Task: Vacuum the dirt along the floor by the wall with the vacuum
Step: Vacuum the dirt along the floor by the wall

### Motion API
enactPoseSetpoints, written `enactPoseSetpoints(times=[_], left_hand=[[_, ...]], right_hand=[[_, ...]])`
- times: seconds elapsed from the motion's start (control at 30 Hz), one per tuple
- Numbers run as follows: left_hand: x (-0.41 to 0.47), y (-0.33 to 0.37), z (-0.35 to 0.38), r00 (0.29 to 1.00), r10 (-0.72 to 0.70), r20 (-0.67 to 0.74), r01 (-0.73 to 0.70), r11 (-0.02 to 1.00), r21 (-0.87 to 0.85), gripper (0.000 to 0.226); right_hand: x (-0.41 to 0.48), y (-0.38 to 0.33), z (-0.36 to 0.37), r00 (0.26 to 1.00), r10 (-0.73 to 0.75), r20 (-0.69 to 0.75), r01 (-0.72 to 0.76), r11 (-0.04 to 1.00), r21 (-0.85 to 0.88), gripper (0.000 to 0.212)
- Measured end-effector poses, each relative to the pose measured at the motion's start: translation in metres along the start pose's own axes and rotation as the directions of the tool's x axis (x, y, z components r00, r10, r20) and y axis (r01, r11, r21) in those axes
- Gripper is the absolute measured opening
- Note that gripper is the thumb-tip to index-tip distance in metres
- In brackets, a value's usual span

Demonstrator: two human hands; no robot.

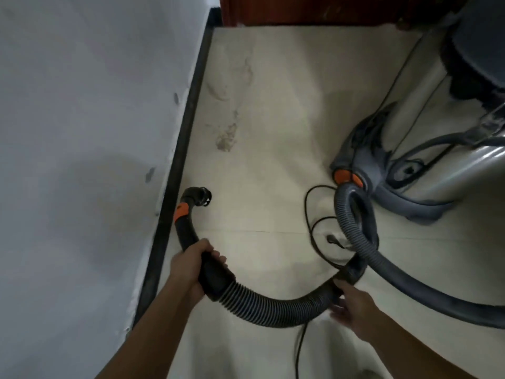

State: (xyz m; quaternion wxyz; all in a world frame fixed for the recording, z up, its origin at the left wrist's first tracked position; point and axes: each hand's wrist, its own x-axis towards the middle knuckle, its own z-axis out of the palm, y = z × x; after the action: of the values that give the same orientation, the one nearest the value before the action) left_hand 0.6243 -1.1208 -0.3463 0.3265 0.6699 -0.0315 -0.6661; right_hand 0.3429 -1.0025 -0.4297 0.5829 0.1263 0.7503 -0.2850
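My left hand (194,265) grips the black curved handle (188,228) of the vacuum hose, which carries an orange collar. Its open nozzle end (204,196) hangs just above the floor beside the black skirting board (182,149). The ribbed grey hose (270,310) sags between my hands and loops back to the vacuum body (404,170) at the right. My right hand (352,310) holds the hose from below, its fingers blurred. A patch of brownish dirt (226,138) lies on the pale floor tiles beyond the nozzle, with fainter dusty smears (218,88) farther along the wall.
A grey-white wall (82,132) fills the left. A dark red door or cabinet base (300,9) closes off the far end. A thin black power cord (314,228) curls on the floor between the hose and the vacuum body.
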Motion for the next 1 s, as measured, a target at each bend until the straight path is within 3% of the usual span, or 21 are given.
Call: enactPoseSetpoints(times=[0.1, 0.23, 0.3, 0.4, 0.5, 0.57, 0.63, 0.7, 0.77, 0.83, 0.9, 0.93, 1.0], left_hand=[[-0.045, 0.02, 0.028, 0.996, 0.001, -0.086, -0.002, 1.0, -0.014, 0.009], [-0.106, 0.041, 0.084, 0.99, -0.027, -0.141, 0.029, 1.0, 0.008, 0.012], [-0.136, 0.049, 0.117, 0.987, -0.018, -0.163, 0.022, 0.999, 0.024, 0.013], [-0.179, 0.058, 0.171, 0.982, 0.025, -0.189, -0.012, 0.997, 0.07, 0.011], [-0.211, 0.069, 0.225, 0.976, 0.071, -0.208, -0.047, 0.992, 0.118, 0.008], [-0.225, 0.077, 0.259, 0.974, 0.089, -0.21, -0.062, 0.989, 0.131, 0.007], [-0.232, 0.082, 0.288, 0.976, 0.091, -0.198, -0.065, 0.989, 0.133, 0.008], [-0.232, 0.086, 0.308, 0.978, 0.094, -0.186, -0.067, 0.987, 0.145, 0.009], [-0.226, 0.086, 0.323, 0.98, 0.096, -0.176, -0.066, 0.984, 0.168, 0.01], [-0.217, 0.085, 0.336, 0.981, 0.098, -0.169, -0.064, 0.978, 0.199, 0.01], [-0.206, 0.084, 0.349, 0.983, 0.092, -0.158, -0.053, 0.971, 0.234, 0.009], [-0.2, 0.086, 0.357, 0.986, 0.082, -0.149, -0.043, 0.969, 0.245, 0.009], [-0.186, 0.096, 0.372, 0.991, 0.053, -0.123, -0.021, 0.969, 0.245, 0.009]], right_hand=[[-0.062, -0.018, -0.019, 0.999, -0.021, 0.034, 0.027, 0.982, -0.185, 0.021], [-0.132, -0.068, -0.047, 0.994, -0.096, 0.054, 0.107, 0.958, -0.265, 0.015], [-0.164, -0.104, -0.062, 0.977, -0.205, 0.054, 0.212, 0.927, -0.31, 0.016], [-0.211, -0.169, -0.084, 0.889, -0.457, 0.009, 0.406, 0.78, -0.475, 0.017], [-0.25, -0.235, -0.111, 0.698, -0.716, 0.01, 0.54, 0.516, -0.665, 0.024], [-0.266, -0.276, -0.129, 0.49, -0.871, 0.032, 0.594, 0.307, -0.743, 0.029], [-0.272, -0.317, -0.144, 0.296, -0.953, 0.06, 0.537, 0.114, -0.836, 0.047], [-0.269, -0.357, -0.157, 0.205, -0.979, 0.002, 0.456, 0.094, -0.885, 0.065], [-0.259, -0.392, -0.172, 0.208, -0.974, -0.088, 0.398, 0.166, -0.902, 0.077], [-0.243, -0.417, -0.184, 0.283, -0.953, -0.108, 0.328, 0.202, -0.923, 0.083], [-0.227, -0.428, -0.188, 0.338, -0.94, -0.054, 0.234, 0.14, -0.962, 0.081], [-0.221, -0.43, -0.186, 0.339, -0.941, -0.017, 0.2, 0.09, -0.976, 0.076], [-0.212, -0.434, -0.181, 0.25, -0.968, 0.03, 0.21, 0.024, -0.978, 0.061]])
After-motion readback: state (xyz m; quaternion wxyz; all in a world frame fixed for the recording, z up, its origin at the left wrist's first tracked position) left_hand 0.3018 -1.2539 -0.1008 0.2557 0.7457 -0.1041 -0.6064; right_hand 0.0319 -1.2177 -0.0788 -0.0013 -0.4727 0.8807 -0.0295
